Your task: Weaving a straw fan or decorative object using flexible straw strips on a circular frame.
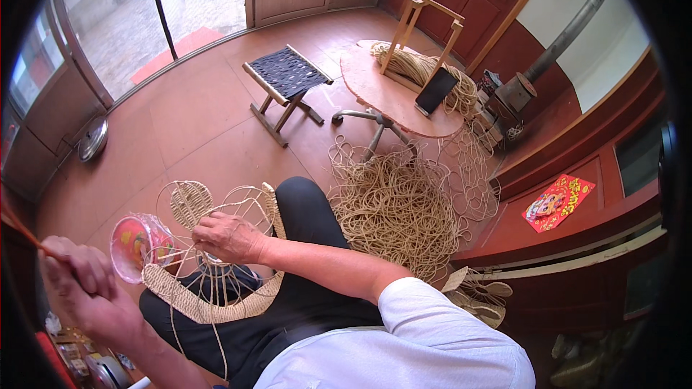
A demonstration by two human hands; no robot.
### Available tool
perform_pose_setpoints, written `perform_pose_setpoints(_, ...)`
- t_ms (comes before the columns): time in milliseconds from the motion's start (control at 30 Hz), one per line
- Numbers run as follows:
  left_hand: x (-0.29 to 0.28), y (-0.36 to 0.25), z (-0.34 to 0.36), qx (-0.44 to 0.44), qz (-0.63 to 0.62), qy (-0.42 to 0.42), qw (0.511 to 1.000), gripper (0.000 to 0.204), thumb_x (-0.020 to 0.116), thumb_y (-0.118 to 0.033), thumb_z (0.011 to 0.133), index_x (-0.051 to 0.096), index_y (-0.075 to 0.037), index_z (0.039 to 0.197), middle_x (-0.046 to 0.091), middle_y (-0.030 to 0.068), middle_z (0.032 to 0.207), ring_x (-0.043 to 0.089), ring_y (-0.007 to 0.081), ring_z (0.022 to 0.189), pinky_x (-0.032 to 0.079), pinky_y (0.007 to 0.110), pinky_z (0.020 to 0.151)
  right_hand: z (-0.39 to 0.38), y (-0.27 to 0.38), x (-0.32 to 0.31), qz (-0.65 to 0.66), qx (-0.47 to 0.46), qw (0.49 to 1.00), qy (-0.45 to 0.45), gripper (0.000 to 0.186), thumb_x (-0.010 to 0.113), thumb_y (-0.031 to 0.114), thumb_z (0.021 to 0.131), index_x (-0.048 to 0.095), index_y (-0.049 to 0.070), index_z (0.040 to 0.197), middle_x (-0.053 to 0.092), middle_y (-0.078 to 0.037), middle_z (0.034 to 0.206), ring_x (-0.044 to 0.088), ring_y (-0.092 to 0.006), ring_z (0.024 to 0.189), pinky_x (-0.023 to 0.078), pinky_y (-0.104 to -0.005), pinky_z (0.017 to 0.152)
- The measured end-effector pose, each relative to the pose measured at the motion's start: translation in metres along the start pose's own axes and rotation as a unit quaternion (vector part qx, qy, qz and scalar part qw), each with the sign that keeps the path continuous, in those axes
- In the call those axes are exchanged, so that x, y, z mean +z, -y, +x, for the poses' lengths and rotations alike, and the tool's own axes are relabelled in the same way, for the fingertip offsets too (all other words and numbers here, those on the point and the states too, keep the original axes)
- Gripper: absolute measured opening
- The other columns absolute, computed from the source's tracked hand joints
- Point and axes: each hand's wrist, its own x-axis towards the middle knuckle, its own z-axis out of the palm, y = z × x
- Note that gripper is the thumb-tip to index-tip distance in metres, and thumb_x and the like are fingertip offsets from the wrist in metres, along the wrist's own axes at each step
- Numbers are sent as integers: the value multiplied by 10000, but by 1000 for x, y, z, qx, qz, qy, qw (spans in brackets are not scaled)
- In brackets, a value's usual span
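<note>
One left hand (90, 284) gripping a thin stick (27, 235), right hand (227, 236) bent over woven cordwork (216, 312) (cannot tell its grip)

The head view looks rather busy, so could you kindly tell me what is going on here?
A seated person has a partly woven tan cord piece with loose strands across their lap. The right hand is at its strands beside a rounded, tightly woven tan section; whether it grips one is hard to tell. The raised left hand holds a thin reddish-brown rod. A tangled heap of tan cord lies ahead, to the right.
</note>
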Motion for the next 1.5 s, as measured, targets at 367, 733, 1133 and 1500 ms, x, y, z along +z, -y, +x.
perform_pose_setpoints(367, 137, -23, 66, 191, -149, 197, 950, 273, 477, -92, 1095, 422, -136, 831, 253, -19, 779, 264, 119, 639, 279, 321, 670, 0, 3, -1, 2, 6, 1000, -12, 160, 679, 253, 1012, 647, 99, 1040, 648, -91, 991, 668, -316, 1004, 557, -442, 913)
perform_pose_setpoints(733, 204, 101, 20, -255, 269, 302, 878, 290, 592, -371, 1109, 679, -98, 1058, 392, -104, 649, 316, 19, 462, 214, 237, 401, -9, -1, -7, 28, 4, 999, -27, 255, 644, 253, 1028, 669, 80, 1214, 685, -158, 1160, 676, -379, 1128, 551, -487, 1004)
perform_pose_setpoints(1133, -60, 3, -5, -86, 119, -84, 986, 222, 549, -314, 1169, 624, -113, 1115, 368, -81, 716, 274, 14, 529, 241, 218, 470, -3, -6, -2, 20, 7, 999, -26, 182, 671, 246, 1004, 657, 71, 1056, 670, -124, 1003, 683, -345, 994, 566, -464, 898)
perform_pose_setpoints(1500, -437, 92, -225, -384, 374, -408, 739, 147, 614, -312, 942, 583, -185, 875, 367, -74, 618, 313, 82, 421, 246, 275, 366, -2, 3, -8, 45, 24, 999, -16, 151, 690, 203, 993, 649, 84, 1077, 683, -108, 994, 685, -337, 998, 561, -469, 884)
